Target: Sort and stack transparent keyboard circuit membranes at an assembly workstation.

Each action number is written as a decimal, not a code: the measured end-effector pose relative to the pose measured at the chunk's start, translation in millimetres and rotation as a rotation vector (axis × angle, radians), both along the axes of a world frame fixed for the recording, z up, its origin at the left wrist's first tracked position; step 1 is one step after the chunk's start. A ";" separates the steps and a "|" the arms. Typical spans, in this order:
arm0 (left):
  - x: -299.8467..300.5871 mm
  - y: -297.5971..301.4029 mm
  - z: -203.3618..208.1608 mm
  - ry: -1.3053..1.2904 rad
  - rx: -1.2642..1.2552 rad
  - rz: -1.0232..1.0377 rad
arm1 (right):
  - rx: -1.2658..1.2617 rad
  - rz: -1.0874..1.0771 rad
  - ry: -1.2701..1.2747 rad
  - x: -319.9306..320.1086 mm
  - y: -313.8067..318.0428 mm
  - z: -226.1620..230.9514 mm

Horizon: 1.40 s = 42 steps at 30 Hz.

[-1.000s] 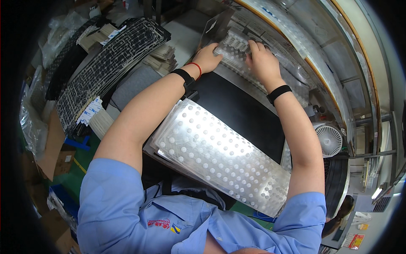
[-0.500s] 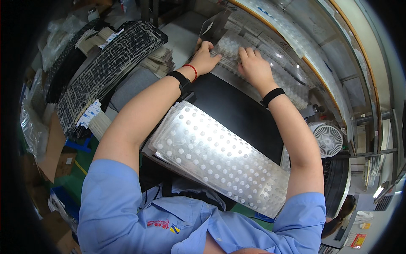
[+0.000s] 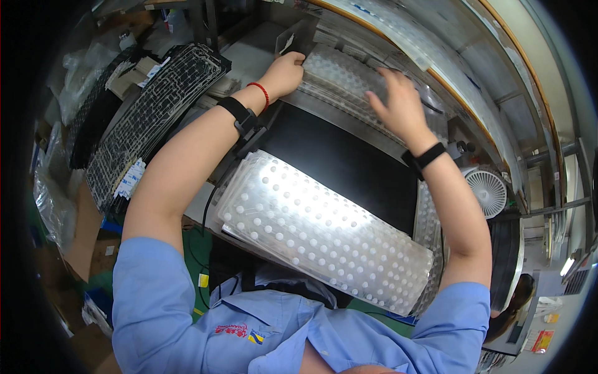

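Observation:
At the far side of the bench lies a stack of clear plastic sheets (image 3: 339,75) with rows of round bumps. My left hand (image 3: 288,71) is closed at the left end of that stack; its fingertips are partly hidden, so what they pinch cannot be made out. Over the stack's right part, my right hand (image 3: 400,103) is raised with thumb and fingers spread, holding nothing. Nearer to me, a pile of translucent sheets with round dots (image 3: 324,234) lies slanted across the bench. Between the two stacks is a flat black panel (image 3: 342,165).
Stacked black keyboard-shaped sheets with pale line patterns (image 3: 159,112) stand at the left. A small white fan (image 3: 486,193) is at the right, beside more stacked dark sheets (image 3: 506,255). An orange-edged shelf (image 3: 374,37) runs along the back. Plastic bags (image 3: 53,206) hang at far left.
My right hand has moved right and lifted off the far stack, its fingers opening. My left hand has shifted slightly left, its thumb drawing in. The whole view has shifted a little.

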<state>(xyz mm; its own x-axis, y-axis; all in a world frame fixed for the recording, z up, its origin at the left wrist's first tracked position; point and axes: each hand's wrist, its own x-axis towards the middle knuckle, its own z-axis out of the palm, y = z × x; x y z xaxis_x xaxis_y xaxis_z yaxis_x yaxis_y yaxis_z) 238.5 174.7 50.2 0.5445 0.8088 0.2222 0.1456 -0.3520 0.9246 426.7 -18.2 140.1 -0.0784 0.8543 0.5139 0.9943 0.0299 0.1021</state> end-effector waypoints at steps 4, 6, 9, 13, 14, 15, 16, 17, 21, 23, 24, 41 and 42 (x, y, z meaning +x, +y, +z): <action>6.5 16.7 23.0 0.037 -0.390 -0.148 | -0.081 -0.314 0.288 61.4 -44.7 0.6; 12.1 8.6 35.2 0.055 -0.465 -0.141 | -0.188 -0.574 0.338 91.3 -69.6 2.7; 16.8 9.0 39.6 0.185 -0.460 -0.154 | -0.348 -0.865 0.445 149.4 -94.9 -4.1; 29.9 7.3 53.3 0.280 -0.488 -0.119 | -0.214 -0.843 1.039 184.8 -119.8 -17.9; 31.6 11.3 55.1 0.311 -0.492 -0.122 | -0.191 -0.732 1.173 185.9 -124.5 -19.0; 33.5 14.8 55.2 0.344 -0.500 -0.121 | -0.178 -0.753 1.264 177.5 -121.1 -16.1; 35.3 22.8 56.0 0.374 -0.559 -0.101 | -0.164 -0.767 1.355 168.8 -116.4 -11.5; 35.8 30.7 53.2 0.357 -0.567 -0.102 | -0.150 -0.779 1.446 166.2 -114.1 -9.9; 52.8 36.3 46.3 0.310 -0.601 -0.168 | -0.192 -0.523 1.606 184.4 -116.5 -24.1; 54.0 34.1 49.6 0.296 -0.624 -0.237 | -0.199 -0.494 1.645 172.1 -108.6 -25.5; 56.8 32.9 51.3 0.282 -0.642 -0.234 | -0.202 -0.524 1.632 175.1 -107.6 -25.3; 74.6 30.7 56.3 0.248 -0.631 -0.277 | -0.190 -0.454 1.763 204.6 -100.2 -50.1; 75.5 29.0 56.7 0.225 -0.650 -0.279 | -0.177 -0.454 1.762 207.3 -101.9 -50.6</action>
